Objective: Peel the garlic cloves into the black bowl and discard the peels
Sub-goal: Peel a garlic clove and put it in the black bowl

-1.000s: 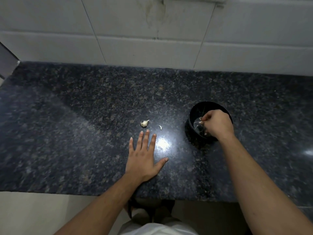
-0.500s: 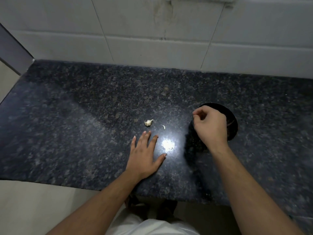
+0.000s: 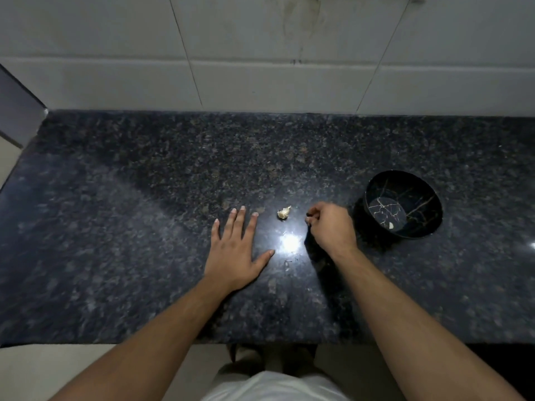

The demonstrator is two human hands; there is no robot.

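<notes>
Left hand [image 3: 236, 250] flat on surface [image 3: 115, 227], fingers straight. Garlic [image 3: 284, 213] between both hands, just left of right hand [image 3: 331, 227], long axis roughly fore-aft; right hand nearer, fingertips curled, contents not visible. Bowl [image 3: 404, 208] right of it, one clove [image 3: 391, 226] inside. One bowl; two garlic pieces.
</notes>
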